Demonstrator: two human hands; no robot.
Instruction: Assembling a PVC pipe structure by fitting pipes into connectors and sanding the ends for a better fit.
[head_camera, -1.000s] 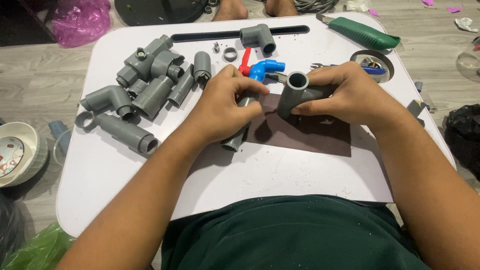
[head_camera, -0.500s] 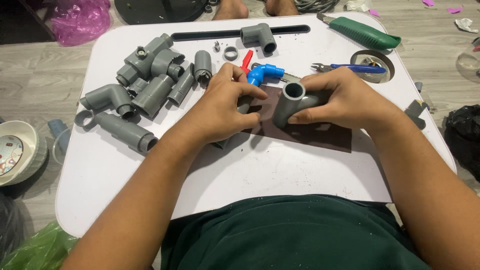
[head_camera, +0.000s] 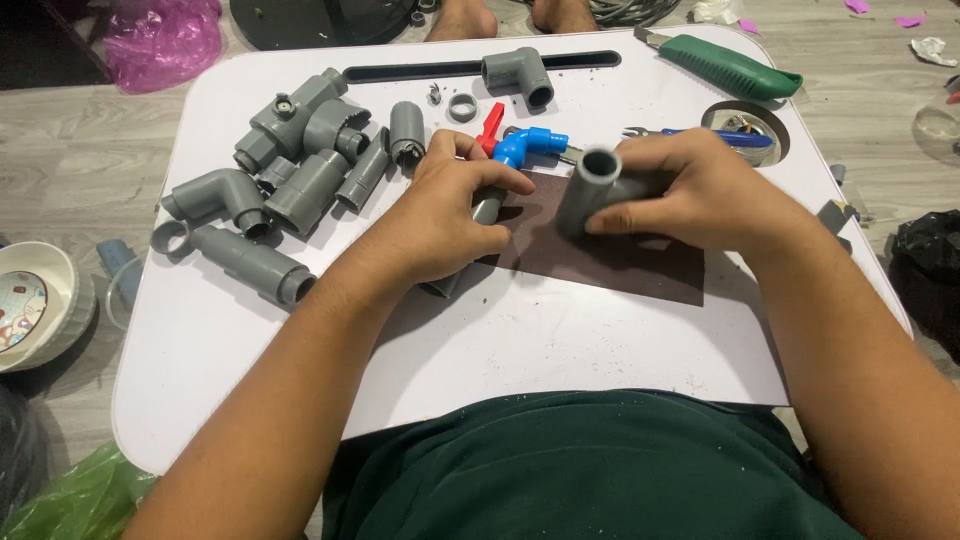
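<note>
Right grip (head_camera: 690, 190) pinches grey fitting (head_camera: 592, 192); left grip (head_camera: 450, 215) pinches pipe piece (head_camera: 487, 208)

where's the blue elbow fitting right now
In the head view the blue elbow fitting lies on the white table at upper centre, beside the red valve handle, just beyond the left hand.

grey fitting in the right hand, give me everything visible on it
The grey pipe fitting looks like matte plastic, a short thick-walled tube with a round open socket facing up toward the camera, bore dark and seemingly empty. The right hand grips it from the right, fingers wrapped over its far part, so its full shape is hidden. It sits tilted over the dark brown sheet on the white table; whether it touches the sheet is unclear. The left hand is apart from it.
</note>
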